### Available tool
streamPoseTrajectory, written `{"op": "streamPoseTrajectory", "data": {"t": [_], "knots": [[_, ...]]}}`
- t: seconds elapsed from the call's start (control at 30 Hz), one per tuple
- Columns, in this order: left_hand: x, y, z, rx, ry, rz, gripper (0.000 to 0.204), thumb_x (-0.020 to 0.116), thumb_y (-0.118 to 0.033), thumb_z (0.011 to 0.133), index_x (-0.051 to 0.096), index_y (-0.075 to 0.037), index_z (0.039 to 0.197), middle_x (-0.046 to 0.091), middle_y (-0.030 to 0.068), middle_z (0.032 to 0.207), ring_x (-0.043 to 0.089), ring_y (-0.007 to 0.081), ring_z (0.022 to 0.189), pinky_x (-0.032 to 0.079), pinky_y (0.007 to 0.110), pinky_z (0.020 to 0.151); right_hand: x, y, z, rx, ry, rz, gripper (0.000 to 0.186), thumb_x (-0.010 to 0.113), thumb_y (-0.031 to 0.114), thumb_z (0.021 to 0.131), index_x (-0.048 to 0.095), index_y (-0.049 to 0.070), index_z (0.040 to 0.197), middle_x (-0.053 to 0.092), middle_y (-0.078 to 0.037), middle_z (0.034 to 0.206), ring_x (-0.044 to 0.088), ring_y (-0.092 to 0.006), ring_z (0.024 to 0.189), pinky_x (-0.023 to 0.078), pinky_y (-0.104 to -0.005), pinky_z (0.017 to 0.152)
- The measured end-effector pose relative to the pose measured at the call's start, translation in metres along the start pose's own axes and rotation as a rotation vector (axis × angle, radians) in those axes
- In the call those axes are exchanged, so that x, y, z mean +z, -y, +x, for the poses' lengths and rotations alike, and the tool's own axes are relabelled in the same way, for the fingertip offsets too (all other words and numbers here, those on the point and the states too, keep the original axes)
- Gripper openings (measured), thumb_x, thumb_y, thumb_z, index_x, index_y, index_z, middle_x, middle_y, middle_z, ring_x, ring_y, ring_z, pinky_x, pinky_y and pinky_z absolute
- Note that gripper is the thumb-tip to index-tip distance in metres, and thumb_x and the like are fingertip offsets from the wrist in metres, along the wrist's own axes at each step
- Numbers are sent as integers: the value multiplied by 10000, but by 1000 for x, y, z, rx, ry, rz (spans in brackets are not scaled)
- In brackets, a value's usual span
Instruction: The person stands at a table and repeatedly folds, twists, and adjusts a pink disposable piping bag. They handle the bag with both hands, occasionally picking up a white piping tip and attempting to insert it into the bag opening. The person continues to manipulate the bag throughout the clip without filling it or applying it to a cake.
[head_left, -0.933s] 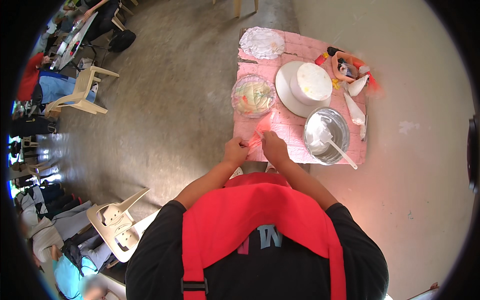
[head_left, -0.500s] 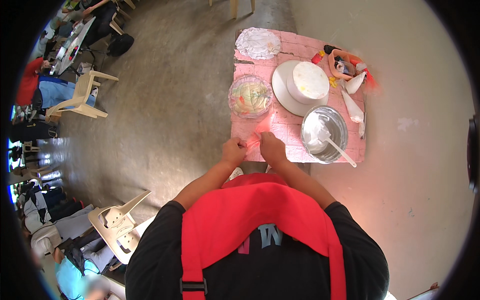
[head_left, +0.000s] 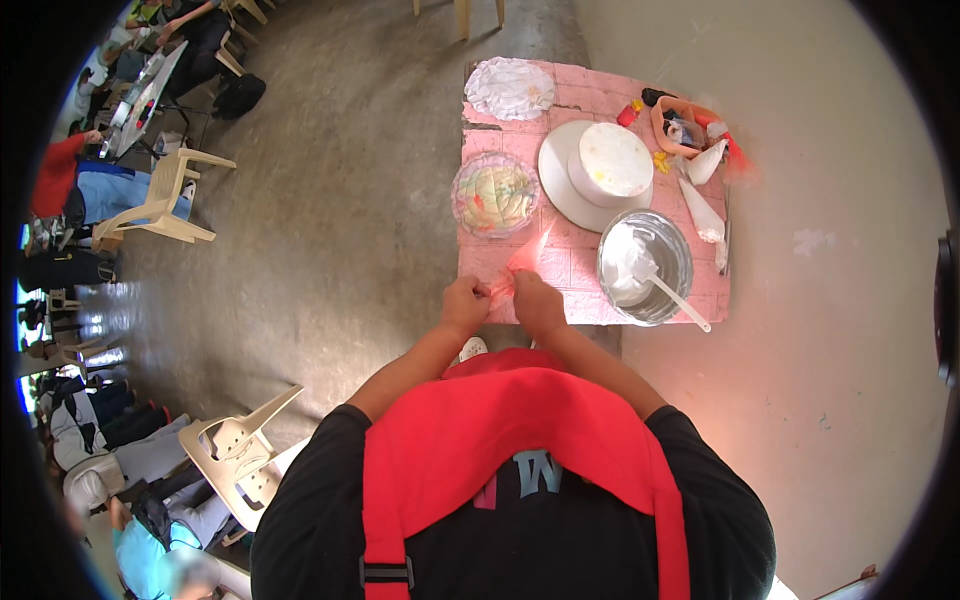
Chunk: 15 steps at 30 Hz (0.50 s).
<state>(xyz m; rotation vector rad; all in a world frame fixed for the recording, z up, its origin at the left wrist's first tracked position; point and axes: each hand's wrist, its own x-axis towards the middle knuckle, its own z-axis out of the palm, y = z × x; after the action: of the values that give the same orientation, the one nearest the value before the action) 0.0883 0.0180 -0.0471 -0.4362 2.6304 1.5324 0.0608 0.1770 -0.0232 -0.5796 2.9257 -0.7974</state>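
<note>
On a pink brick-patterned board, my left hand (head_left: pixel 464 302) and my right hand (head_left: pixel 539 298) are both closed on a translucent reddish plastic bag (head_left: pixel 530 250), shaped like a cone. Just beyond them lies a round, pale item with coloured smears (head_left: pixel 495 197) and a frilly rim. A white-frosted round cake (head_left: pixel 614 152) sits on a white turntable (head_left: pixel 562 200). Right of my hands stands a steel bowl (head_left: pixel 680 262) of white cream with a white-handled spatula (head_left: pixel 686 308) in it. Two filled piping bags (head_left: pixel 704 214) lie at the board's right.
An orange container (head_left: pixel 668 105) of small items and a crumpled white round item (head_left: pixel 508 90) are at the board's back. Plastic chairs (head_left: pixel 160 200) stand to the left, with several people (head_left: pixel 60 170) around a folding table (head_left: pixel 140 110) and along the lower left.
My right hand has moved slightly nearer my body, still on the plastic bag. The view has shifted a little, so the board appears slightly further left.
</note>
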Motion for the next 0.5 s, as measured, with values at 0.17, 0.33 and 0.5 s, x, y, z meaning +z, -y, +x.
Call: {"op": "streamPoseTrajectory", "data": {"t": [0.17, 0.33, 0.5], "knots": [[0, -4, 1, 11, 6, 22, 64, 647, -62, 662, 651, -20, 710, 653, 154, 727, 653, 266, 674, 515, 342, 639, 14, -1, -16, -82, 66, 15, 84, 528, 129, 839, 506, 65, 889, 574, -158, 848, 601, -362, 674, 492, -443, 564], [-1, -1, 5, -64, 46, -41, 73, 646, -70, 673, 651, -18, 723, 655, 160, 747, 650, 273, 688, 512, 340, 656, -2, -14, 8, -8, -36, 47, 79, 543, 117, 828, 496, 63, 862, 576, -158, 824, 591, -370, 650, 485, -458, 559], [0, 1, 5, -27, -1, -35, 94, 632, -73, 718, 612, -17, 791, 636, 187, 759, 635, 324, 709, 496, 376, 649, -5, -3, -12, -57, 116, 20, 83, 510, 110, 829, 506, 60, 895, 578, -156, 833, 609, -351, 703, 499, -446, 598]]}}
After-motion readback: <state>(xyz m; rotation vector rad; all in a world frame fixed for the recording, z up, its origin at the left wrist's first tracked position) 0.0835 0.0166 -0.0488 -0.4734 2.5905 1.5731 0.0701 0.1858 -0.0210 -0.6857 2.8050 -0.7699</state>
